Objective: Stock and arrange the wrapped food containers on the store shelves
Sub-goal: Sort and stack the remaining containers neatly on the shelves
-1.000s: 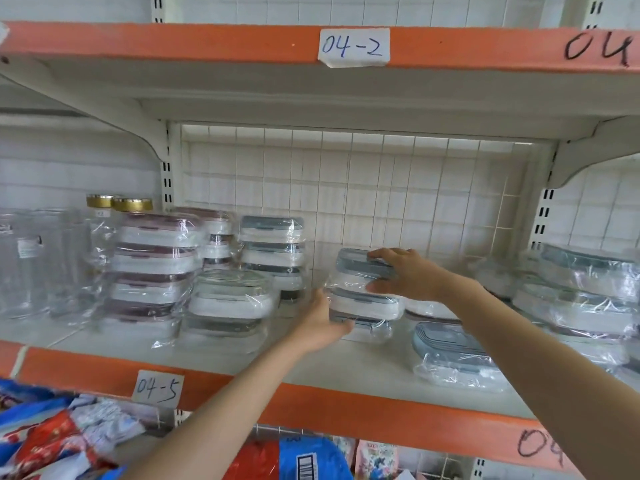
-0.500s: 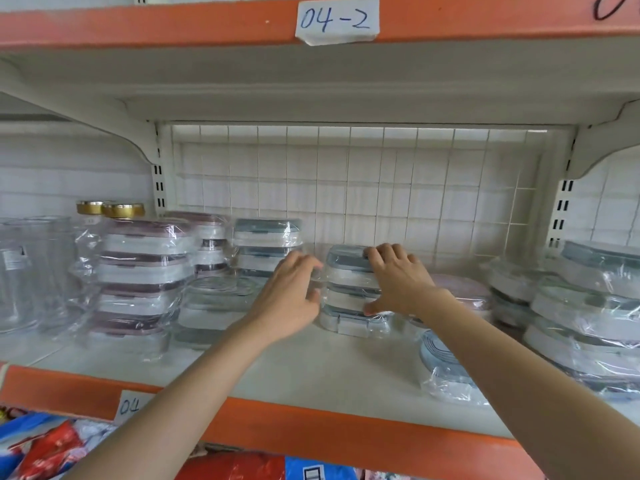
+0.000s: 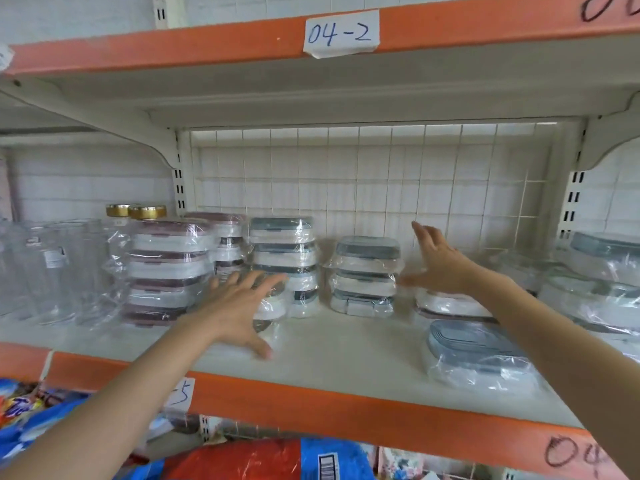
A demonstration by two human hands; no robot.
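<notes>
1. The shelf (image 3: 346, 344) is white with an orange front edge, and a paper label "04-2" (image 3: 341, 32) is stuck on the orange edge of the shelf above.
2. In the middle of the shelf stands a stack of three wrapped containers with grey-blue lids (image 3: 363, 275). No hand touches it.
3. The left hand (image 3: 239, 306) is spread flat, fingers straight, and holds nothing. It is in front of a round wrapped container (image 3: 273, 306), which it partly hides; I cannot tell whether it touches it.
4. The right hand (image 3: 440, 261) is also open with fingers spread, just to the right of the middle stack, and grips nothing.
5. Left of the middle stack is a taller stack with grey-blue lids (image 3: 282, 251), and further left a stack with dark red lids (image 3: 169, 268), with another such stack behind it.
6. At the far left stand clear glass jars (image 3: 52, 265) and two jars with gold lids (image 3: 138, 211).
7. Near the front on the right lies one flat wrapped container with a blue lid (image 3: 478, 355), and behind it a low container with a white body (image 3: 446, 303).
8. At the far right are more wrapped containers (image 3: 595, 278).
9. Under the shelf, coloured bags (image 3: 242, 459) are visible.
</notes>
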